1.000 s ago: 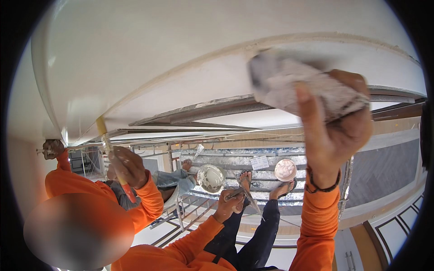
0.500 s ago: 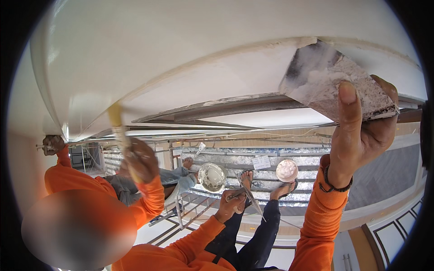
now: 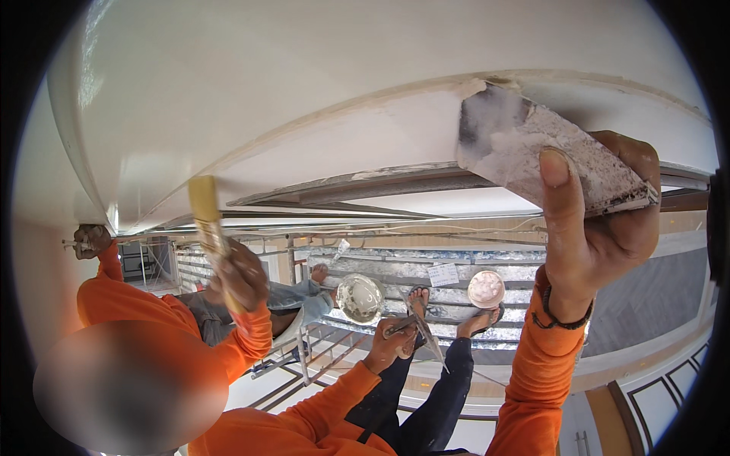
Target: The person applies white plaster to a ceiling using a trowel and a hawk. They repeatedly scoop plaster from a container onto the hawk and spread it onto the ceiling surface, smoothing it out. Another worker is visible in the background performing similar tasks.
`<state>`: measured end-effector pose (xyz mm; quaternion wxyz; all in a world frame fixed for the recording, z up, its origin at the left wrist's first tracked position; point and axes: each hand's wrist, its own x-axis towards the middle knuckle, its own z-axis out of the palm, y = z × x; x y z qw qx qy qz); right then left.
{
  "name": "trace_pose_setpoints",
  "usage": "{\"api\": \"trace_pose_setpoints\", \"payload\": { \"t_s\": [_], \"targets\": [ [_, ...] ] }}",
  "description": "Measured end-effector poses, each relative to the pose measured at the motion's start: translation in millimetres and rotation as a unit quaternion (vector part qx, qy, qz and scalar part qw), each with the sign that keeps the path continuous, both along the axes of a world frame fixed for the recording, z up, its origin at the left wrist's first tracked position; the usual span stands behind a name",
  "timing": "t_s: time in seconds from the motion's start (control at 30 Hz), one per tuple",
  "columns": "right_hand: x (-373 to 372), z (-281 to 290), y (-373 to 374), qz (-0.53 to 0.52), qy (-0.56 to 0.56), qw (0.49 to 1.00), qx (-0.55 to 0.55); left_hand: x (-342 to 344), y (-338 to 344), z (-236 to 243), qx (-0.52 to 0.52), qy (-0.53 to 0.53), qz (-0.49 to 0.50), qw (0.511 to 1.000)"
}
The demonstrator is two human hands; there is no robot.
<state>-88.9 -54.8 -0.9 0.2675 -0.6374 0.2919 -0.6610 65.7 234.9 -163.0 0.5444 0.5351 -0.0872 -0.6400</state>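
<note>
My right hand (image 3: 608, 213) is raised at the right, its thumb pressed along a flat, wide putty scraper (image 3: 551, 152) smeared with whitish filler. The scraper's far edge touches the filler-coated seam (image 3: 411, 95) under the pale curved surface. Lower down, in front of my body, my left hand (image 3: 390, 346) is closed round a putty knife (image 3: 430, 342), whose thin grey blade is seen nearly edge-on and points down and right.
At the left, a co-worker in orange holds up a paintbrush (image 3: 204, 201) near the surface. Below, a bucket (image 3: 341, 299) and a smaller tub of pale filler (image 3: 485, 289) stand on the splattered scaffold planks (image 3: 388, 264), beside a paper sheet (image 3: 442, 274). Scaffold rails (image 3: 334, 357) run alongside.
My right hand and its scraper have shifted left and slightly down along the seam. My left hand has barely moved. The co-worker's brush tilts differently and sits a little farther right.
</note>
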Motion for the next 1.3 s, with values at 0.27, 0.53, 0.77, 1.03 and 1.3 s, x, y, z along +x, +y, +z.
{"api": "trace_pose_setpoints", "payload": {
  "t_s": [0.27, 0.53, 0.77, 1.03, 1.3],
  "targets": [
    [-10.2, -2.7, -1.9, -0.02, -0.008, 1.0, 0.001, 4.4, 4.5, -5.3, -0.01, 0.008, -0.006, 1.0],
    [6.2, -1.5, -0.7, 0.048, -0.007, 0.999, -0.008, 5.5, 2.4, -1.1, -0.004, -0.012, 0.006, 1.0],
    [-3.0, -1.3, -2.5, 0.027, -0.039, 0.999, 0.002, 6.1, 3.6, -2.5, -0.002, 0.009, 0.009, 1.0],
    [20.3, 1.7, 1.7, 0.07, 0.042, 0.996, -0.033, 10.1, 6.5, -7.6, -0.045, 0.005, -0.008, 0.999],
    [19.4, 1.3, 0.5, 0.041, -0.032, 0.998, -0.03, 8.2, 4.5, -2.2, -0.024, 0.011, 0.008, 1.0]
  ]
}}
